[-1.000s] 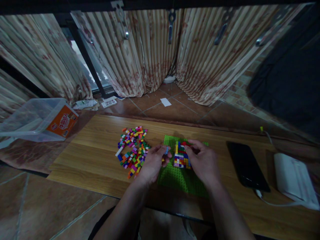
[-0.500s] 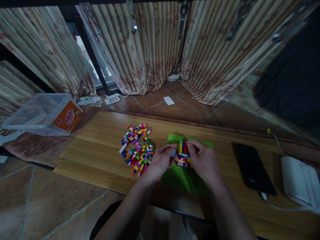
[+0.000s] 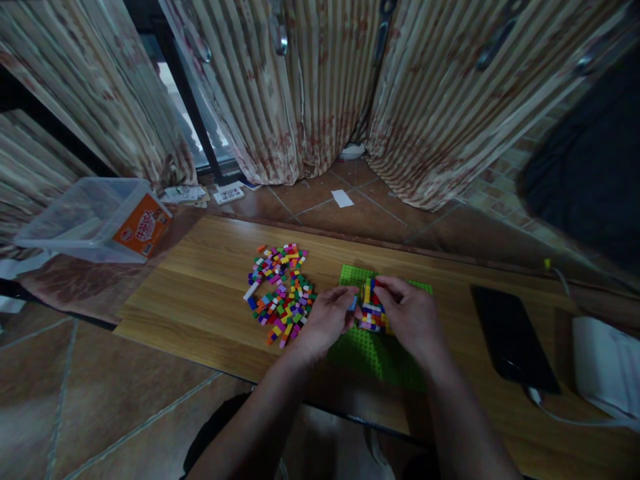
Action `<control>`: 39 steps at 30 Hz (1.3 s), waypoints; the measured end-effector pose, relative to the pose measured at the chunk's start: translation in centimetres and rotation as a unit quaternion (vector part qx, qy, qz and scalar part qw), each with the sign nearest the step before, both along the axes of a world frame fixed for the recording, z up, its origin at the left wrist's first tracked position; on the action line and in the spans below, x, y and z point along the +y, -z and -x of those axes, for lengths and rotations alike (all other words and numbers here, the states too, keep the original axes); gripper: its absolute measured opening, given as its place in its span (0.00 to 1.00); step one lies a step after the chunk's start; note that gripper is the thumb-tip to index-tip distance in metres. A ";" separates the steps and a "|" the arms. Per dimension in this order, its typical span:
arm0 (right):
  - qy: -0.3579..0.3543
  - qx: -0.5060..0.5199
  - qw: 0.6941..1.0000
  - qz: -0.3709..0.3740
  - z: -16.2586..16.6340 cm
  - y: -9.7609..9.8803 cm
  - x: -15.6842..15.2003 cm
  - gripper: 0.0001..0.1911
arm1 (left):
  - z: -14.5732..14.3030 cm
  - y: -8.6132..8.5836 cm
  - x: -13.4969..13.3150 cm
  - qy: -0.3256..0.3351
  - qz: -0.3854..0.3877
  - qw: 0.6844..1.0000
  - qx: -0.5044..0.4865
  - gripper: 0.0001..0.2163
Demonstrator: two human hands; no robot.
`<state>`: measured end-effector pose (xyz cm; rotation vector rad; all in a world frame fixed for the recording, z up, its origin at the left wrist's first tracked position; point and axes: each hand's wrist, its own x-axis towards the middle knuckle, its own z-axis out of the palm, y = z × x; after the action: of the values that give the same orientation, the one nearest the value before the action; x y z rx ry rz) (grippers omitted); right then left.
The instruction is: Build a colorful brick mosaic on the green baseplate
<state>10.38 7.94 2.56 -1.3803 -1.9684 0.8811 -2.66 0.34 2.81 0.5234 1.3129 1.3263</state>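
Note:
A green studded baseplate (image 3: 373,353) lies on the wooden table (image 3: 200,293). A small block of many-coloured bricks (image 3: 373,312) stands on it. My left hand (image 3: 325,323) is closed in a pinch on a small light-blue brick (image 3: 353,303), held against the block's left side. My right hand (image 3: 413,320) grips the block from the right, fingers curled over its top. A pile of loose coloured bricks (image 3: 281,293) lies just left of my left hand.
A black phone (image 3: 515,340) lies to the right with a cable at its near end, and a white device (image 3: 605,367) sits beyond it. A clear plastic tub (image 3: 95,223) with an orange label rests at the far left. Curtains hang behind, over a tiled floor.
My hands have drawn closer together at the brick block. The left hand has carried the light-blue brick up to the block's side. The view has shifted slightly.

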 end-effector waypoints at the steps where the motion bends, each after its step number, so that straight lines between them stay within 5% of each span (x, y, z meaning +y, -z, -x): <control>1: 0.000 0.003 1.000 0.005 0.0 0.0 0.1 0.19 | 0.0 0.0 0.0 0.002 0.000 1.000 0.001 0.13; 17: -0.004 0.002 1.000 0.010 0.0 -0.2 0.5 0.15 | 0.0 0.2 0.1 0.007 -0.023 1.000 0.000 0.12; 25: 0.019 0.103 0.994 0.020 -0.9 0.4 0.2 0.19 | 0.3 -0.2 -0.2 -0.028 -0.025 0.995 -0.091 0.18; 32: -0.145 0.127 0.981 0.019 -0.2 -1.3 -1.5 0.19 | 0.4 -0.2 -0.2 -0.029 -0.034 0.994 -0.102 0.18; 39: -0.170 0.089 0.981 -0.009 -0.2 -1.6 -1.5 0.13 | 0.4 -0.7 -0.2 0.017 -0.062 0.996 -0.058 0.16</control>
<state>10.60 6.46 4.19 -0.9311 -2.0961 1.0955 -3.02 0.15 3.56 0.5429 1.1282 1.3957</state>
